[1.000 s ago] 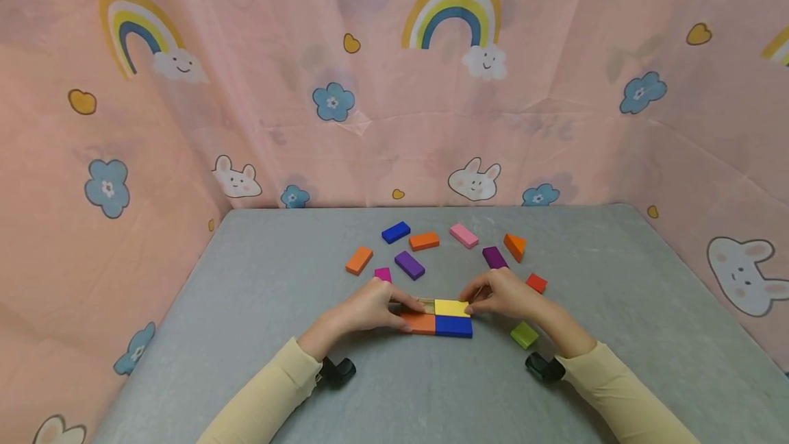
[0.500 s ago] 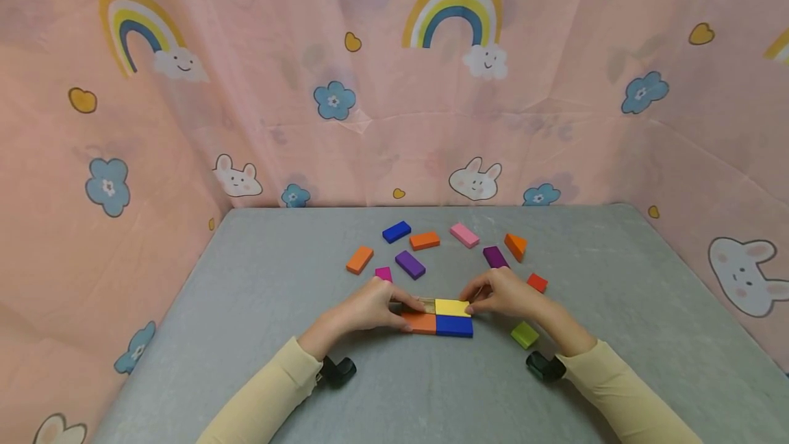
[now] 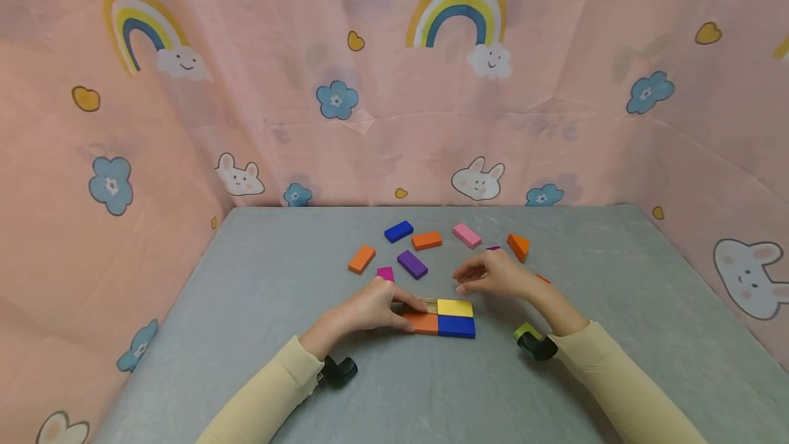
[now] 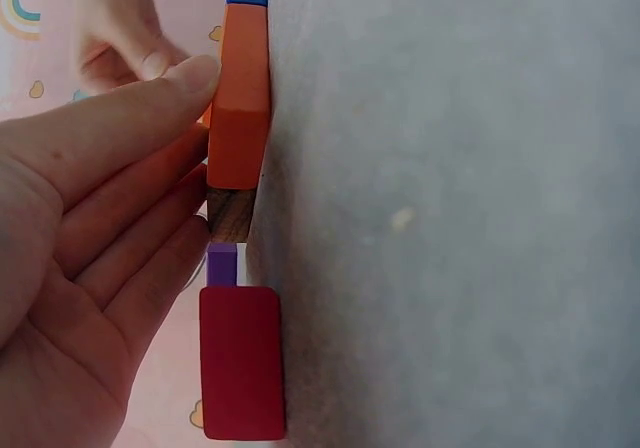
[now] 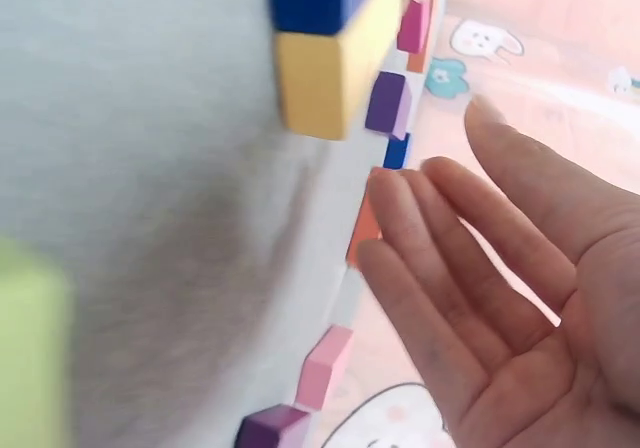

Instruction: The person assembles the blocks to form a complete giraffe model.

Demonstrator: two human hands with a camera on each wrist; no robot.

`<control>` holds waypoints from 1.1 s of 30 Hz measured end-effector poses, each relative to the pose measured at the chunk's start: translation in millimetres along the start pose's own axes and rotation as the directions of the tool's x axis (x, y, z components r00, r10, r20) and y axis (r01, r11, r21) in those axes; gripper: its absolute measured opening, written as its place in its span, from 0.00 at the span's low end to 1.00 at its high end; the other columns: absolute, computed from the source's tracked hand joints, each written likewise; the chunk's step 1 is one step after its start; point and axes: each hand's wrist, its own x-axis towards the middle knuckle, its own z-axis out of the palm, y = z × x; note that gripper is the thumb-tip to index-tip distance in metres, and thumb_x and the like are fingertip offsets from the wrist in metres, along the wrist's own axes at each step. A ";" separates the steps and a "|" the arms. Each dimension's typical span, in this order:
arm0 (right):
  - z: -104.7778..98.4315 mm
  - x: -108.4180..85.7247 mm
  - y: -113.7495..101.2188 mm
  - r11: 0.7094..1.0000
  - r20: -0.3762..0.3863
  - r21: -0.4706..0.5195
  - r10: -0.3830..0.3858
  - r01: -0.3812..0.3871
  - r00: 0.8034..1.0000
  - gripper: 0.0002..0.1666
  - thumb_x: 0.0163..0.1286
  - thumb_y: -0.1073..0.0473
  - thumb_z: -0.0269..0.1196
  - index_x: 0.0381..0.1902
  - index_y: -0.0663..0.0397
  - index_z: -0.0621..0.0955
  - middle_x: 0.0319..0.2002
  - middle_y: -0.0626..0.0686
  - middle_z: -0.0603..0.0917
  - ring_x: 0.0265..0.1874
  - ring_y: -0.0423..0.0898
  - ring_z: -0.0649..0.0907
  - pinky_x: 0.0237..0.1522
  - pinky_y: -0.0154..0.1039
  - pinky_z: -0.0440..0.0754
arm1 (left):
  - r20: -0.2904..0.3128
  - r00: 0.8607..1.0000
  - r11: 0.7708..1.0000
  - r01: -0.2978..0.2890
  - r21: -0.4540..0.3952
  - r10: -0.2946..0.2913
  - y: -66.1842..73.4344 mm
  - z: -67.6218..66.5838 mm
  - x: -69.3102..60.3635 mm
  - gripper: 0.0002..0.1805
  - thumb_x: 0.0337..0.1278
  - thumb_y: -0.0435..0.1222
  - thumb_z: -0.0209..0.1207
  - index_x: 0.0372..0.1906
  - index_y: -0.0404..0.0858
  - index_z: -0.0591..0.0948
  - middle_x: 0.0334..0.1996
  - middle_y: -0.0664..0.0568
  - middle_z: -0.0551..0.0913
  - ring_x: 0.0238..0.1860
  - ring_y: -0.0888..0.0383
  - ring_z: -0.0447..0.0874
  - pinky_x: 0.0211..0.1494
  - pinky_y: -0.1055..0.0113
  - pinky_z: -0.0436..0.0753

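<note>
Four blocks lie together in two rows: a yellow block (image 3: 455, 308) and a wood-coloured block (image 3: 431, 305) behind, a blue block (image 3: 457, 326) and an orange block (image 3: 422, 323) in front. My left hand (image 3: 368, 308) grips the left end, its thumb on the orange block (image 4: 240, 118) in the left wrist view. Behind the yellow block (image 5: 318, 83) my right hand (image 3: 502, 276) hovers, fingers loosely bent and apart, holding nothing; the right wrist view shows the palm of that hand (image 5: 520, 288) bare.
Behind the group lie a purple block (image 3: 412, 264), a pink block (image 3: 466, 235), a second blue block (image 3: 398, 231), orange blocks, a magenta block (image 3: 385, 274) and an orange triangle (image 3: 518, 247). A green block (image 3: 527, 331) is partly behind the right wrist camera (image 3: 537, 346).
My right hand has let go of the yellow block's right end and moved up and away from it. My left hand keeps its grip in place.
</note>
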 end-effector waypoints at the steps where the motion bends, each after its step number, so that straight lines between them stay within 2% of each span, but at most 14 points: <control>1: -1.2 4.1 -0.6 1.000 0.000 -0.001 -0.003 0.003 1.000 0.18 0.60 0.52 0.68 0.44 0.56 0.85 0.38 0.48 0.87 0.36 0.41 0.85 0.41 0.36 0.84 | 0.001 1.000 1.000 -0.001 0.001 0.001 0.1 -0.1 -0.1 0.19 0.47 0.41 0.70 0.49 0.51 0.85 0.48 0.61 0.84 0.52 0.70 0.80 0.54 0.76 0.77; 8: -4.1 32.0 0.0 0.996 0.040 0.067 0.048 -0.051 0.998 0.19 0.61 0.54 0.67 0.48 0.56 0.84 0.42 0.50 0.87 0.40 0.42 0.85 0.46 0.41 0.83 | 0.000 1.000 1.000 -0.011 -0.002 0.011 0.3 -0.1 0.1 0.19 0.47 0.41 0.70 0.49 0.50 0.85 0.47 0.62 0.85 0.50 0.71 0.80 0.52 0.75 0.78; 15: -3.2 54.2 9.7 0.978 0.172 0.165 0.102 -0.131 0.980 0.22 0.64 0.55 0.65 0.54 0.59 0.80 0.48 0.54 0.85 0.48 0.47 0.84 0.52 0.45 0.80 | 0.001 1.000 1.000 -0.022 -0.009 0.022 -0.4 0.3 0.4 0.19 0.47 0.41 0.70 0.49 0.49 0.85 0.47 0.61 0.85 0.50 0.71 0.80 0.52 0.75 0.78; 18: -1.0 60.4 14.4 0.967 0.197 0.205 0.112 -0.152 0.974 0.22 0.65 0.56 0.64 0.55 0.59 0.79 0.49 0.55 0.85 0.49 0.49 0.84 0.54 0.46 0.80 | 0.003 1.000 1.000 -0.024 -0.013 0.024 -0.3 0.0 0.1 0.19 0.48 0.41 0.70 0.49 0.49 0.85 0.47 0.61 0.85 0.50 0.71 0.80 0.52 0.75 0.79; 22: 3.7 65.4 18.9 0.962 0.201 0.233 0.098 -0.145 0.975 0.22 0.65 0.56 0.63 0.56 0.58 0.79 0.50 0.56 0.84 0.51 0.49 0.83 0.55 0.47 0.78 | 0.003 1.000 1.000 -0.029 -0.008 0.029 -0.7 -0.3 0.0 0.19 0.48 0.42 0.70 0.49 0.49 0.85 0.47 0.61 0.85 0.50 0.71 0.80 0.52 0.75 0.78; 30: 7.1 68.9 12.9 0.959 0.232 0.239 0.092 -0.149 0.968 0.22 0.65 0.56 0.64 0.56 0.56 0.80 0.50 0.55 0.85 0.53 0.50 0.82 0.58 0.50 0.76 | 0.002 1.000 1.000 -0.024 -0.010 0.024 -1.5 -0.9 -1.1 0.19 0.48 0.42 0.70 0.49 0.49 0.85 0.47 0.61 0.85 0.50 0.70 0.80 0.52 0.75 0.78; 33: 7.2 71.0 13.8 0.964 0.222 0.241 0.059 -0.113 0.973 0.22 0.64 0.58 0.64 0.56 0.59 0.79 0.51 0.58 0.83 0.53 0.51 0.82 0.57 0.49 0.77 | 0.004 1.000 1.000 -0.021 -0.013 0.021 -1.9 -0.4 -1.2 0.19 0.48 0.42 0.70 0.49 0.50 0.85 0.47 0.61 0.85 0.50 0.71 0.80 0.52 0.75 0.78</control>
